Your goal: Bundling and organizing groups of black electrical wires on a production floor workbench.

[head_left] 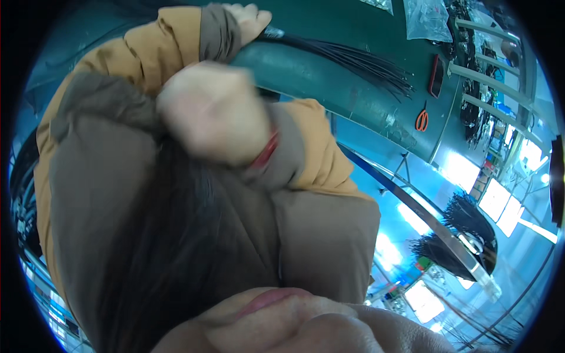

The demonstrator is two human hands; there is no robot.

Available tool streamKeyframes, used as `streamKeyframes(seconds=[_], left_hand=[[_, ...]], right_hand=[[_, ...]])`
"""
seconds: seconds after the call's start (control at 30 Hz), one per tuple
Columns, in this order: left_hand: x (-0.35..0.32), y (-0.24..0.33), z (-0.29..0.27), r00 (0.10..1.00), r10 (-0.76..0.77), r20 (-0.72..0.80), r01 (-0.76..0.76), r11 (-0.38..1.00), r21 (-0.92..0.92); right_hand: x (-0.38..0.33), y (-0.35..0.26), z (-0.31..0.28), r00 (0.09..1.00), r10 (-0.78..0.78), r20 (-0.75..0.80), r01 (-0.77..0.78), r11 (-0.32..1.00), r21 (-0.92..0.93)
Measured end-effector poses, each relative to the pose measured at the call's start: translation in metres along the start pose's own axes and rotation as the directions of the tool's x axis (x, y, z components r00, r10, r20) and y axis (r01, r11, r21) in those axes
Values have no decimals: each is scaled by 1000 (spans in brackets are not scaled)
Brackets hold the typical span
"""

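A bundle of thin black cables [347, 54] lies across the green table, its loose ends fanned out to the right. At the bundle's left end my left hand [252, 21] is closed around it, with the fingers partly hidden. Nearer my body, my right hand [212, 112] is smeared by motion in front of my jacket. A red band [268, 148] circles that wrist. Its fingers cannot be made out, nor whether anything is in them.
On the green table [329, 88], orange-handled scissors [422, 120] and a dark red-edged phone-like object [436, 76] lie to the right. A clear plastic bag [428, 20] sits beyond them. Metal rack bars [494, 79] with hanging black cables stand at the right edge. More black cable bundles [456, 241] hang lower right.
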State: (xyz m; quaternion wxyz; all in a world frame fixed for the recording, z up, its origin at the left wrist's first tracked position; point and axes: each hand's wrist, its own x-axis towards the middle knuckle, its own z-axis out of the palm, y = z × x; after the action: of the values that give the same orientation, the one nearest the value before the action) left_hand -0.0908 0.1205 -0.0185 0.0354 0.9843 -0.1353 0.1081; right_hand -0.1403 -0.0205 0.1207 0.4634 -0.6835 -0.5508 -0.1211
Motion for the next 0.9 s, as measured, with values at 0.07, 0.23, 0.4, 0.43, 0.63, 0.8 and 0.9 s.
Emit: streamKeyframes(seconds=[0.07,0.23,0.4,0.43,0.63,0.8,0.9], left_hand=[[22,10,-8,992,-40,116,58,985,-160],[43,-8,-30,925,-86,370,189,949,-253],[30,5,-30,909,-88,407,164,974,-156],[27,9,-35,908,-90,410,167,974,-156],[17,-6,-61,973,165,-161,-219,884,-414],[5,7,-56,899,116,422,410,111,-905],[-10,14,-45,945,65,320,319,32,-947]], right_hand=[[-19,14,1,951,245,187,-299,881,366],[-81,85,-20,350,874,337,-717,19,697],[-64,97,-22,324,843,429,-413,-282,866],[-57,89,-25,322,843,432,-413,-286,865],[-56,74,-25,496,789,364,-734,157,661],[-65,76,-13,618,759,206,-696,405,593],[-65,78,-4,626,771,117,-673,458,581]])
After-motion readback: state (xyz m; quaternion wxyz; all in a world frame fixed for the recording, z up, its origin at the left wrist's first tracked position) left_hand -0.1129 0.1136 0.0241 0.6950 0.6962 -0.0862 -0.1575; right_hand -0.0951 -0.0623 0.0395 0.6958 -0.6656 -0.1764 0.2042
